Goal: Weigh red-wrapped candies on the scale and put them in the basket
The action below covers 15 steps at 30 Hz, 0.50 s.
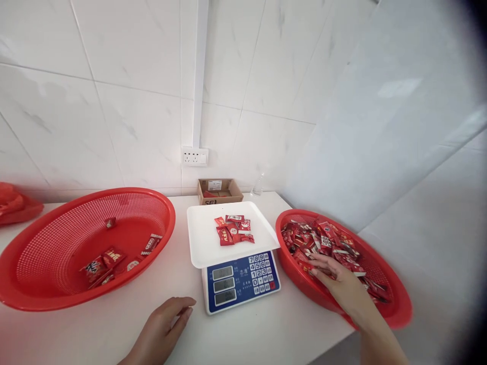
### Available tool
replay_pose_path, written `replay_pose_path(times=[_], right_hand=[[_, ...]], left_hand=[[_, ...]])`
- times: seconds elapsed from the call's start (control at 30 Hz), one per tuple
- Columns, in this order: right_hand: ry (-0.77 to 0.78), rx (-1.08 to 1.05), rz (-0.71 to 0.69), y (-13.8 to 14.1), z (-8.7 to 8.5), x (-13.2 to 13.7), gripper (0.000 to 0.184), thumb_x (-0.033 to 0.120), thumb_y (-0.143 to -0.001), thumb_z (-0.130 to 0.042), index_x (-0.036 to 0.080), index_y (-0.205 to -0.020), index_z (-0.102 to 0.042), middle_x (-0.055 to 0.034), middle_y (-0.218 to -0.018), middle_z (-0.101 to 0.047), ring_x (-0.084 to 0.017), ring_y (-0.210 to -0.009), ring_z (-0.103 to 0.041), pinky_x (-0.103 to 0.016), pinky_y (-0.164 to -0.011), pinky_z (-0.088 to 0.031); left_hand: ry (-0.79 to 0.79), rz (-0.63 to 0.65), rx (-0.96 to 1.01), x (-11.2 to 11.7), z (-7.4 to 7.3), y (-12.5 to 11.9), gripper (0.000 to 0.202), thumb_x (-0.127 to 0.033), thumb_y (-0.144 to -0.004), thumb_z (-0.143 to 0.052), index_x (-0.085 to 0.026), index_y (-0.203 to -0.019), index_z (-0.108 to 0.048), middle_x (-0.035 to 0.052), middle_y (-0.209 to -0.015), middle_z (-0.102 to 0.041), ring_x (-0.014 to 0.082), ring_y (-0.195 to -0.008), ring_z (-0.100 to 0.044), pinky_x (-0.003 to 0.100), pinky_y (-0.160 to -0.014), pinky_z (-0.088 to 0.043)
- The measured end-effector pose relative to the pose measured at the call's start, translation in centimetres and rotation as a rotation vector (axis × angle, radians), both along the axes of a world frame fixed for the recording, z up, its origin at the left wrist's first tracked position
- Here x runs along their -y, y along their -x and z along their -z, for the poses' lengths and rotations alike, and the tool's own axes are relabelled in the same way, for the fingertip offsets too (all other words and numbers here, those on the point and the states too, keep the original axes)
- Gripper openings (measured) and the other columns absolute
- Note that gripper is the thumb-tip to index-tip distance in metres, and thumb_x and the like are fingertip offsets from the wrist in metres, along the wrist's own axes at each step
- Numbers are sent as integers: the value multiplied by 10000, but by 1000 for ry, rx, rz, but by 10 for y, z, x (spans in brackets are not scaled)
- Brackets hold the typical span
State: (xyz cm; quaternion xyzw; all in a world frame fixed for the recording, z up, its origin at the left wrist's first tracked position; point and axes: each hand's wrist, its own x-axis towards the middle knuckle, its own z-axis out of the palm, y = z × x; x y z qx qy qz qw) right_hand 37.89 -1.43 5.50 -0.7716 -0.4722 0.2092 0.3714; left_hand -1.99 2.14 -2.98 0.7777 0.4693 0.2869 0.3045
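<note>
I had the right hand (333,274) at the near-left rim of the right basket (304,284), fingers curled among the red packets (338,235) heaped inside; I couldn't tell whether it gripped one. My left hand (163,324) held nothing – thumb and forefinger a narrow gap apart, just beside the scale's near-left corner. That scale (243,281) sat between both baskets, and its white pan (203,238) carried a small cluster of packets (234,230). The right basket stood at the counter's right edge. Left of the scale I saw the left basket (125,200) – only a few packets (113,256) lay scattered in it. Along the back edge of the counter (262,334) were a cardboard box (220,190), a clear plastic item (258,185) and, towards the left, a red bag (17,205).
</note>
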Motion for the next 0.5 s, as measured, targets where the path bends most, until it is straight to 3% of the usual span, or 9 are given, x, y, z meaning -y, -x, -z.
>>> replay_pose_path(times=[0.17,0.33,0.5], right_hand=[[123,153,-38,-6,7,-4,398,418,-701,-493,226,-1033,-599,-59,-1034,-672,-254,-1009,-592,-387,-887,-432],[138,290,86,-17,4,-4,289,386,-684,-455,234,-860,-627,-43,-834,-707,-245,-790,-643,-348,-708,-464],[76,410,254,-28,-6,-3,326,395,-704,-431,226,-899,-630,-42,-841,-706,-258,-801,-639,-349,-688,-452]], left_hand=[[8,6,-4,0,0,0,221,-308,-869,-446,-262,-957,-643,-6,-935,-701,140,-851,-657,199,-745,-525],[-7,13,-4,0,0,0,220,-307,-869,-446,-262,-964,-640,-1,-933,-702,144,-845,-659,203,-739,-528],[-35,24,-10,1,1,1,219,-313,-872,-446,-267,-962,-640,-3,-928,-702,143,-841,-660,199,-731,-528]])
